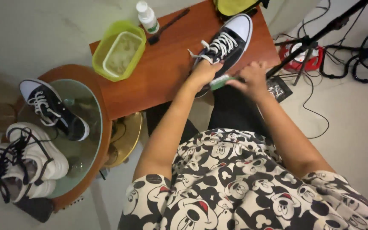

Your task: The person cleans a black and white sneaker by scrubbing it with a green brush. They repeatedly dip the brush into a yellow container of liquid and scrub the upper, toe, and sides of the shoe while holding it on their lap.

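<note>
The left hand (pixel 204 73) is gripping the black sneaker (pixel 226 44) on the red table (pixel 158 76) while the right hand (pixel 252 79) is closing around a green brush (pixel 223 81), and hard scrubbing could be pushing the shoe off the edge.

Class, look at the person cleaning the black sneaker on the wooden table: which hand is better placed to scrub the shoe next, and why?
The right hand, probably: it grips the green-handled brush, whose head lies against the black sneaker. The left hand rests on the shoe's heel end, steadying it.
</note>
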